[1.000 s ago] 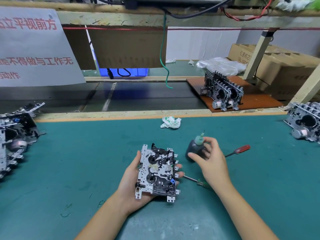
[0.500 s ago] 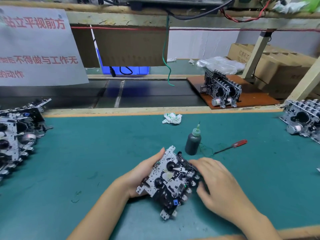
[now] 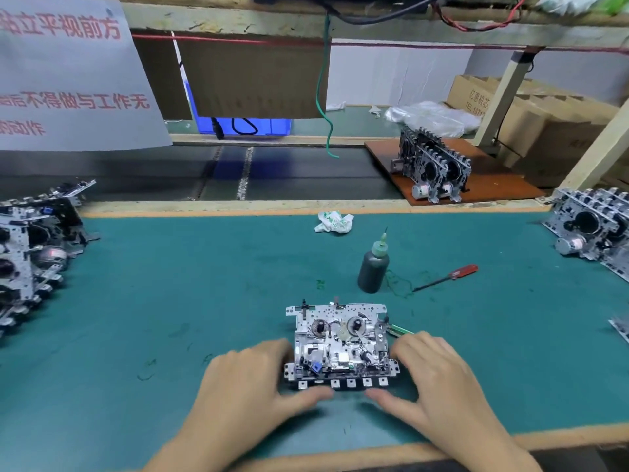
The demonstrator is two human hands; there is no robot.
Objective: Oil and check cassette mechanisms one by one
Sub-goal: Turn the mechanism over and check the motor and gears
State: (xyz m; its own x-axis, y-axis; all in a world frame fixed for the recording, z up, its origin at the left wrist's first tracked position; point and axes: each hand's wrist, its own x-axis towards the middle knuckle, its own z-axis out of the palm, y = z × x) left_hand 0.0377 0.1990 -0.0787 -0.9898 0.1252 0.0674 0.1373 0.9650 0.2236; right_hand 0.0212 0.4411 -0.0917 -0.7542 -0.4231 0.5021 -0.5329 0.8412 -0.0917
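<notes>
The left hand holds the left end of the cassette mechanism, which lies on the bench with its long side across. The right hand holds the right end, both equally near, thumbs under the key row.

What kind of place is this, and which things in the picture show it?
Probably an assembly-line bench in a small electronics factory. Batches of cassette mechanisms wait beside a conveyor belt, an oil bottle stands on the green mat, and both hands hold one mechanism.
</notes>
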